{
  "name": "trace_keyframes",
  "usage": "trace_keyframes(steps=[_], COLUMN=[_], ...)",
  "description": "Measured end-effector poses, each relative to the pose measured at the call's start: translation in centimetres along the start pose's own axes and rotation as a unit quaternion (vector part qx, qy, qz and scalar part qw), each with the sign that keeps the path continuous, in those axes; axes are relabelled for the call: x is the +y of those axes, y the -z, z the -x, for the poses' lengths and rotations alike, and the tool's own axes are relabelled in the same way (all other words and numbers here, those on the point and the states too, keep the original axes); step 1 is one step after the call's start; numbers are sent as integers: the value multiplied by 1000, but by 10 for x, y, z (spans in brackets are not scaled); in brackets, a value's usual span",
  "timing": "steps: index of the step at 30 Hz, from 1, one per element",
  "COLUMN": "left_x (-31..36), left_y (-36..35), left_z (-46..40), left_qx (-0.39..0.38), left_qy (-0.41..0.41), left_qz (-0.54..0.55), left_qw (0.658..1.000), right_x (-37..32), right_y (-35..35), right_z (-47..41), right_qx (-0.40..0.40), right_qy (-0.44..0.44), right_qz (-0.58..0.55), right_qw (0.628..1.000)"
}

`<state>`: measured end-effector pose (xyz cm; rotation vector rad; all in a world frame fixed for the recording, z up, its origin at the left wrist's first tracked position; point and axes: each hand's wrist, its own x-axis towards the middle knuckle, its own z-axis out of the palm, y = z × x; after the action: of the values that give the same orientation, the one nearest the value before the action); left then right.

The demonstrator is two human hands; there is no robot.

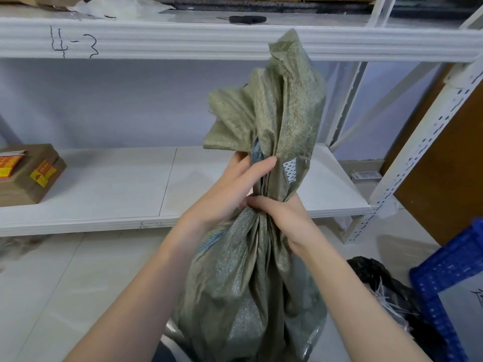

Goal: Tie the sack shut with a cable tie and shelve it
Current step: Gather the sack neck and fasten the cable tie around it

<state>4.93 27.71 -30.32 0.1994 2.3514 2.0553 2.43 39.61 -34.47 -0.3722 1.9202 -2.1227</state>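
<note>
In front of the lower shelf [130, 184], the sack [251, 270] stands upright between the person's forearms, its mouth gathered into a twisted neck that rises loose and crumpled toward the upper shelf [183, 40]. The right hand [282, 218] is wrapped closed around the neck at its narrowest point, and the left hand [235, 189] grips the bunched cloth just above it, fingers curled round the front with the index finger lying along the fabric. The step in hand looks like gathering and cinching the neck; no cable tie shows on it, so the tying seems not yet done. The next move likely calls for one hand to keep the neck pinched tight while the other fetches a tie and loops it round just above the grip. Whether a tie is already tucked in either palm cannot be told, as both palms face the cloth. The sack's base is cut off by the bottom edge. Pale strips in the black bag [386, 291] at the right may be ties, but are too small to make out. A dark tool [247, 19] on the upper shelf is unclear too.
</note>
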Motion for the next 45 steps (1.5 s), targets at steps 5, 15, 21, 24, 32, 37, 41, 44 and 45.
trace_keyframes(steps=[5,15,21,24,32,37,41,44,45], left_x=[-18,-40,-39,-34,-30,-33,-33,-28,-27], left_y=[7,-16,-18,-21,-30,-23,-12,-12,-12], left_z=[0,1,0,-1,1,-3,-6,-5,-5], left_qx=[-47,-106,-22,-8,40,97,139,142,141], left_qy=[56,18,32,18,1,33,77,91,94], left_qz=[-64,-42,9,27,43,0,-25,11,19], left_qw=[995,993,999,999,998,995,987,986,985], right_x=[-1,6,-8,-12,-9,-5,-5,-7,-7], right_y=[0,15,16,11,11,15,23,26,27], right_z=[-2,-11,-6,-1,-1,-7,-13,-15,-14], right_qx=[21,76,39,34,27,26,120,146,147], right_qy=[36,28,-4,-16,-21,-70,-44,-24,-19], right_qz=[2,102,105,75,-61,-41,18,43,54], right_qw=[999,991,994,996,998,996,992,988,987])
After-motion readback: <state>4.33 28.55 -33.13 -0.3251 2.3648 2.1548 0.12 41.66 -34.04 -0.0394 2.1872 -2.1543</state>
